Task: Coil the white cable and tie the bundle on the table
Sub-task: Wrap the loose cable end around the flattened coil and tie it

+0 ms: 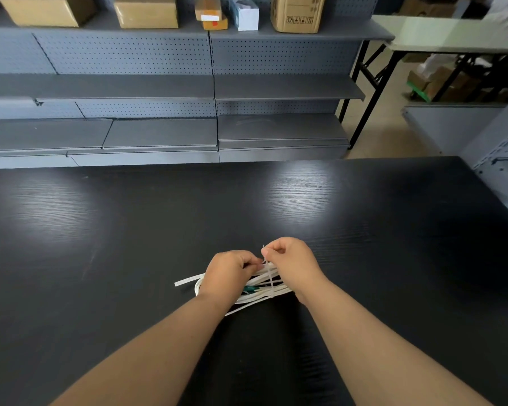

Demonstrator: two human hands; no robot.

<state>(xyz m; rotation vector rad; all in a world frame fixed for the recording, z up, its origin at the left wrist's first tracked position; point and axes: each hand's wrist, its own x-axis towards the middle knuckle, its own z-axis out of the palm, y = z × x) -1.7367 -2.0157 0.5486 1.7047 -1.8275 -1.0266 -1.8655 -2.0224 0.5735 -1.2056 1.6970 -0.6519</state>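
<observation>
Coiled white cable point(257, 297) on the near middle of the dark table point(129, 230), left hand point(229, 273) curled over the bundle, pinching the thin white tie point(270, 281), right hand point(291, 265) pinching its raised end

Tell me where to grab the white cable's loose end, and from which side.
Pinch the loose end near its tip, from above and the left: it lies flat on the table, sticking out left of the coil, clear of the left hand and right hand.
</observation>
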